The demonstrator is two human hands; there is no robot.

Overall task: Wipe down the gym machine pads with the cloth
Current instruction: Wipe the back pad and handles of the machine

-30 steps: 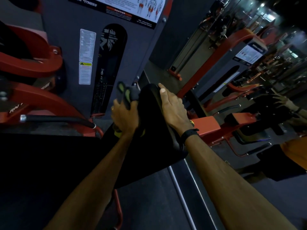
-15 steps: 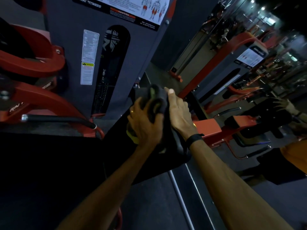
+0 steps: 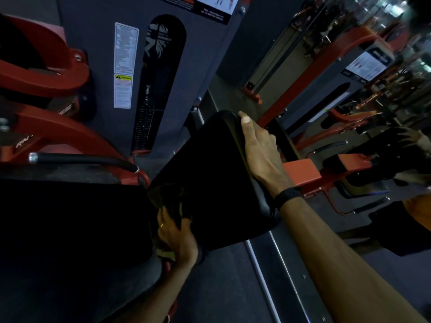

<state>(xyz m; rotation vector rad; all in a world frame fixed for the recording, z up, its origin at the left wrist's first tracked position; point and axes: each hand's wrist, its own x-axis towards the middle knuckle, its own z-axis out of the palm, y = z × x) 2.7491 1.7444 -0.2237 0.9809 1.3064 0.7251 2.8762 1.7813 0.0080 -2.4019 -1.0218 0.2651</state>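
The cloth [image 3: 171, 209], dark and bunched with a yellow-green edge, sits at the lower left corner of the smooth, glossy black pad [image 3: 210, 173], gripped by the left hand [image 3: 177, 236]. The right hand [image 3: 258, 150] curls over the pad's rounded right edge, thumb on top. There's open dark floor [image 3: 221, 287] below, and red steel frame [image 3: 58, 136] crowding the left.

1. The cloth [image 3: 173, 212] is dark and mostly covered by the left hand [image 3: 177, 238]; its outline cannot be told.
2. The fingers of the right hand [image 3: 258, 150] curl out of sight behind the pad [image 3: 210, 178].
3. The instruction placard [image 3: 210, 5] is cut off by the top edge.
4. Text on the warning label [image 3: 123, 90] is too small to read.
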